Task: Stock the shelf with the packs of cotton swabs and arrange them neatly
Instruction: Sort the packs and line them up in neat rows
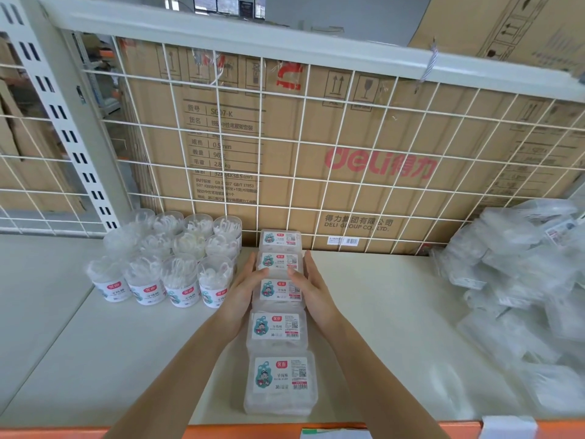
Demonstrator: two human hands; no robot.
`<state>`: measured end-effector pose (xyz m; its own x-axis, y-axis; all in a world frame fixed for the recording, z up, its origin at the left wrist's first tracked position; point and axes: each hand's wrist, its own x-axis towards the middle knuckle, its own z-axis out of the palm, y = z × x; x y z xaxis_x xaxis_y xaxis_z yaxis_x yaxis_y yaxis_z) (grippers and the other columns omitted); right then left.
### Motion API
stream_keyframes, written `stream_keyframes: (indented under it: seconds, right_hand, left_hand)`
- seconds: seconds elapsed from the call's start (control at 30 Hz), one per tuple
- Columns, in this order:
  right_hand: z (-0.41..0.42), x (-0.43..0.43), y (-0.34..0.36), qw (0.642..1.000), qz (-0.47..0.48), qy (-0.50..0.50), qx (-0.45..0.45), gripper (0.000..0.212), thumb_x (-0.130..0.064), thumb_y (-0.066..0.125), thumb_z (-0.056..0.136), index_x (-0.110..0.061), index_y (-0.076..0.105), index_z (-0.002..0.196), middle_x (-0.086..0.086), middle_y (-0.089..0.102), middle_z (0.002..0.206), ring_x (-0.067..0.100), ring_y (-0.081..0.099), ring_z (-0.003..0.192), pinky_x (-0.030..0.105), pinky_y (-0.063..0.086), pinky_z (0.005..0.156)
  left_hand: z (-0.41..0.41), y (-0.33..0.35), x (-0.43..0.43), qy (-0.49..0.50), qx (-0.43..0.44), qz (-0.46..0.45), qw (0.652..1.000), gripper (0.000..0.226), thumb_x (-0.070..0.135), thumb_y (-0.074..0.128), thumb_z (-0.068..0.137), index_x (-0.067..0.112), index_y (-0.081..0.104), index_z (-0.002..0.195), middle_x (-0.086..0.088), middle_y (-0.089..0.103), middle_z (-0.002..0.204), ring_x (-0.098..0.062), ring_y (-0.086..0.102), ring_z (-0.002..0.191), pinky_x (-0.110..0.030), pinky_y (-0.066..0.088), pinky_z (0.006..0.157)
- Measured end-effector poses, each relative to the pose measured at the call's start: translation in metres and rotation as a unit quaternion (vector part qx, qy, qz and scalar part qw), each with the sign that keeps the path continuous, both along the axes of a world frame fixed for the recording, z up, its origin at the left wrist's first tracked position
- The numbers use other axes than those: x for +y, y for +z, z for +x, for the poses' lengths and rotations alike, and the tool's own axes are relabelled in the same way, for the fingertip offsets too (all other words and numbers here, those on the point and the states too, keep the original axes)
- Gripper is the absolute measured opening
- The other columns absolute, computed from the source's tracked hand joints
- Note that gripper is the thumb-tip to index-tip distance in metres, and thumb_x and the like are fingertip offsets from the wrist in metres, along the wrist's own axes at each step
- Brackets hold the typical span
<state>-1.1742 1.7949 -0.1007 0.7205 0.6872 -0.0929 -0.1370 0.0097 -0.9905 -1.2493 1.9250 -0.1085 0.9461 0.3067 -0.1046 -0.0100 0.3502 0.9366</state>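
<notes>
The left hand [250, 285] and right hand [305, 282] press flat-palmed on either side of the third pack [280, 289], squeezing rather than lifting, it seems. The row [278, 327] runs straight away from them toward the grid [316, 153]; loose packs [519, 280] lie nearer the right hand.

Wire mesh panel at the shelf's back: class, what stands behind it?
Behind the wire mesh panel stand printed cardboard cartons. Whatever is behind them is hidden.
</notes>
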Motion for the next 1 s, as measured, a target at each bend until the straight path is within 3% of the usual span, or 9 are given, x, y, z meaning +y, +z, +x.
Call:
stream_keyframes:
  seconds: [0.1,0.23,0.5,0.8,1.0]
  right_hand:
    - [-0.009,-0.009,-0.001,1.000,-0.012,0.007,0.007,0.057,-0.024,0.058,0.091,-0.021,0.032,0.142,0.006,0.061,0.125,0.022,0.065,0.104,0.036,0.055,0.085]
    - [-0.025,-0.022,0.001,0.999,0.003,0.042,-0.004,0.041,-0.015,0.047,0.097,-0.027,0.036,0.134,-0.001,0.064,0.118,0.015,0.066,0.101,0.024,0.054,0.076]
    - [-0.032,-0.016,0.003,0.999,0.007,0.031,-0.006,0.051,-0.022,0.056,0.088,-0.029,0.035,0.134,0.006,0.062,0.121,0.022,0.065,0.104,0.030,0.054,0.079]
    - [-0.036,-0.015,0.008,1.000,0.000,0.019,-0.011,0.045,-0.006,0.047,0.095,-0.022,0.033,0.134,0.003,0.062,0.118,0.016,0.067,0.098,0.024,0.053,0.073]
    - [-0.044,-0.021,0.008,0.999,-0.035,-0.015,0.004,0.060,-0.021,0.058,0.092,-0.027,0.028,0.143,-0.002,0.060,0.124,0.018,0.065,0.104,0.033,0.055,0.083]
  left_hand:
    - [-0.011,-0.001,-0.002,-0.018,0.004,0.003,1.000,0.051,0.030,0.056,0.082,0.028,0.046,0.132,-0.007,0.065,0.120,-0.028,0.063,0.108,-0.042,0.052,0.088]
    - [-0.027,-0.008,-0.005,-0.035,0.010,0.002,0.999,0.057,0.032,0.057,0.084,0.026,0.039,0.138,-0.007,0.061,0.125,-0.027,0.061,0.112,-0.044,0.051,0.091]
    - [-0.035,0.002,-0.018,-0.044,0.008,0.020,0.999,0.057,0.029,0.057,0.080,0.033,0.043,0.134,-0.001,0.064,0.121,-0.023,0.063,0.110,-0.042,0.051,0.091]
    - [-0.036,0.006,-0.022,-0.027,0.017,0.011,0.999,0.058,0.026,0.058,0.078,0.034,0.042,0.134,-0.003,0.065,0.120,-0.024,0.064,0.108,-0.044,0.049,0.091]
    - [-0.043,0.003,-0.022,0.000,0.043,0.010,0.999,0.075,0.031,0.063,0.084,0.034,0.023,0.147,0.003,0.059,0.130,-0.019,0.062,0.112,-0.047,0.046,0.099]
